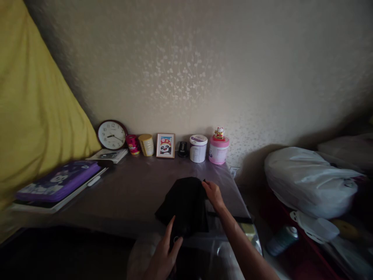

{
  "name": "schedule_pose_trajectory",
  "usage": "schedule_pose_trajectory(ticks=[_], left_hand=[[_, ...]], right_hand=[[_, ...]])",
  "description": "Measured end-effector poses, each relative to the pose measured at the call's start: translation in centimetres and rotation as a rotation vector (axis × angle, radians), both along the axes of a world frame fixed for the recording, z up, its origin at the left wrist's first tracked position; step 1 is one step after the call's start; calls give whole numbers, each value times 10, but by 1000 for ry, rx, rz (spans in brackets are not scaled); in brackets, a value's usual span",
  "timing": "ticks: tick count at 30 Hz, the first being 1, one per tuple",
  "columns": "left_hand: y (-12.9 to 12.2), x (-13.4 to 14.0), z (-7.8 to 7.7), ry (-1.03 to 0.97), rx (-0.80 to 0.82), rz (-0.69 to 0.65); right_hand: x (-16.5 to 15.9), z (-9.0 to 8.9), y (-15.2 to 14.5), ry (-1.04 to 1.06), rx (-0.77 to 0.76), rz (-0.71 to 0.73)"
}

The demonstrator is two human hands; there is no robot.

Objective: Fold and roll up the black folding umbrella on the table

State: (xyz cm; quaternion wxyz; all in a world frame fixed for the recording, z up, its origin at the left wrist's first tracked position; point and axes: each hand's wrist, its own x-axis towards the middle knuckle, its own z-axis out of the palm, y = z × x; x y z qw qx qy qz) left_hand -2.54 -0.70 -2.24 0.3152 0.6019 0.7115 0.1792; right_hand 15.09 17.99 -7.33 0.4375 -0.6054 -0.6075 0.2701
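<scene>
In the head view, a black fabric item (pixel 186 204) sits in the lower middle of the frame, above the near part of the dark, shiny counter (pixel 131 186). The right hand (pixel 213 194), right of centre, pinches the upper right edge of this fabric between thumb and fingers. The left hand (pixel 166 249), at the bottom centre, has its thumb and index finger spread apart at the fabric's lower end, beside a small pale ring; whether its other fingers grip anything cannot be told. Along the wall in the middle of the frame stand, from left to right, a round clock (pixel 112 134), a magenta container (pixel 133 144), a yellow container (pixel 146 145), a framed panda picture (pixel 166 146), a small black object (pixel 183 149), a white tub (pixel 198 149) and a pink tub (pixel 218 151) with a lucky-cat figurine (pixel 219 133) on its lid. At the left, a purple case (pixel 60 181) lies on a flat stack near a yellow curtain (pixel 37 97). At the right of the frame are a bulging white bag (pixel 309 181) and, below it, a spray can (pixel 282 240) lying tilted.
</scene>
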Motion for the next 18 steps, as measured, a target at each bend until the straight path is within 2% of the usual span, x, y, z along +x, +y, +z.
schedule_pose_trajectory(ticks=[8,13,16,18], left_hand=[[1,-3,-15,6,68,-2],[2,-4,-25,-76,40,-27],[2,-5,-24,-137,55,-51],[2,-4,-18,-107,24,-30]], right_hand=[[-22,1,1,58,-73,29],[-31,-3,4,92,-103,58],[-36,-4,2,106,-107,100],[-39,-4,-2,107,-74,159]])
